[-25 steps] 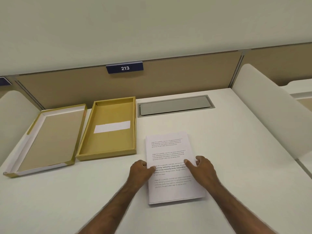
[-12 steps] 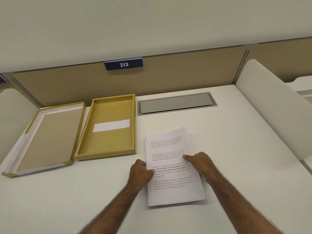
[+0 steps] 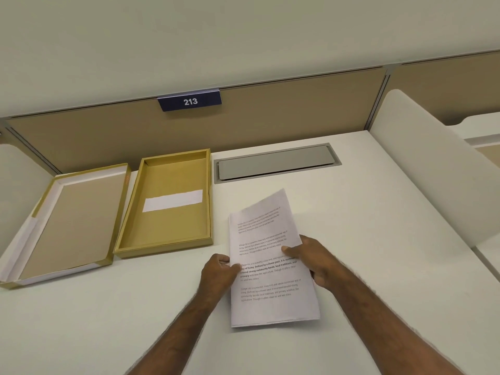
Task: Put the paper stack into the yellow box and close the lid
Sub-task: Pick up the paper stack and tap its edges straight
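Holding: from my remote seat I saw both hands gripping the paper stack (image 3: 266, 255) by its long sides, over the white desk (image 3: 365, 239).
Left hand (image 3: 219, 274): pinched on the stack's left edge, thumb on the printed top sheet, fingers curled underneath.
Right hand (image 3: 315, 258): clamped on the right edge, thumb lying across the text, fingers wrapped below the sheets.
Paper stack: tilted, its far end swung rightward and apparently raised off the desk; I could not tell whether the near end touched the surface.
Yellow box (image 3: 165, 204): open and lying flat just left of the stack, apart from it, with a white strip (image 3: 173, 200) across its floor.
Lid (image 3: 67, 226): off the box, lying inside-up beside the box's left wall, white flaps showing along its edges.
Cable hatch (image 3: 276, 163): grey, shut, set into the desk beyond the stack.
Partition (image 3: 270, 120): tan panel behind the desk, carrying a dark plate (image 3: 190, 100) reading 213.
Side divider (image 3: 433, 169): white, curved, standing along the desk's right side.
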